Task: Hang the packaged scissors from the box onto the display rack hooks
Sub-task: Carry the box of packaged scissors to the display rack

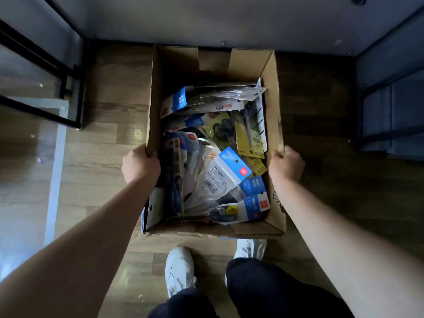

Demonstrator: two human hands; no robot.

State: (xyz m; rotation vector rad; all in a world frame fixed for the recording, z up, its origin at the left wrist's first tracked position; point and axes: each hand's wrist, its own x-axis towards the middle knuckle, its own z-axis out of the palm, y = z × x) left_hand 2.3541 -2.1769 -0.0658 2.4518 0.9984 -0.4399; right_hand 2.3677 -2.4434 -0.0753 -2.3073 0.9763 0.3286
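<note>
You've got the cardboard box [273,111] by both side flaps, left hand [140,163] and right hand [286,165] each curled over an edge. Packaged scissors [220,171] are piled loose inside, over the wood floor [110,157].

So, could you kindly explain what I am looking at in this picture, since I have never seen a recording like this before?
There is no machine here. A person wears a camera on the head, so you look down along their own bare arms. The left hand and right hand each grip a side wall of an open cardboard box standing on a wooden floor. The box is full of packaged scissors lying in a loose heap. Neither hand holds a packet yet. Below are the person's white shoes. Dark metal frames stand at the sides; no hooks are clearly visible.
</note>
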